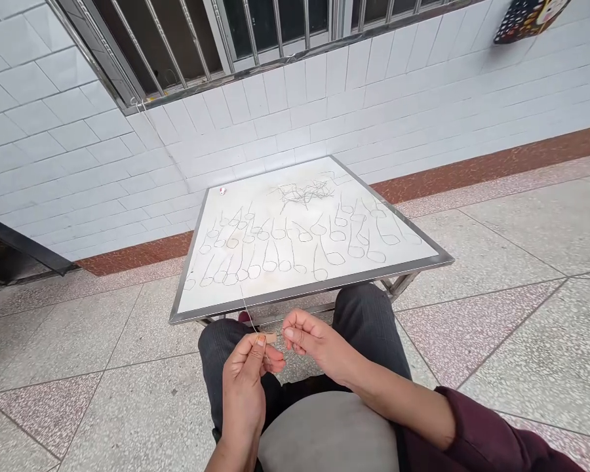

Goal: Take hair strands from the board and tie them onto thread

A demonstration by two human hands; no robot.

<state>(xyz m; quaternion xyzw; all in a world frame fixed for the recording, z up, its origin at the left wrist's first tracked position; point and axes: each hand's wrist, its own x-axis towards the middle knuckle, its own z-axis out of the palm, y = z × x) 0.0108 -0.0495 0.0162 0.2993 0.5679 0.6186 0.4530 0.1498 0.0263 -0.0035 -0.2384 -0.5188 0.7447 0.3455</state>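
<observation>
We clamp a small tan block (pixel 271 337) between the thumb and fingers of our left hand (pixel 246 380), above our lap; a thin wire (pixel 247 307) rises beside it. Our right hand (pixel 319 344) pinches thumb and forefinger together just beside the block; whether on wire, we cannot tell. Wire loops (pixel 320 278) lie across the table (pixel 255 190).

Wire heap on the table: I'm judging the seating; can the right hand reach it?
Probably not without leaning: the wire heap lies toward the back of the table, beyond looped wires, while the right hand is short of the near edge.
</observation>
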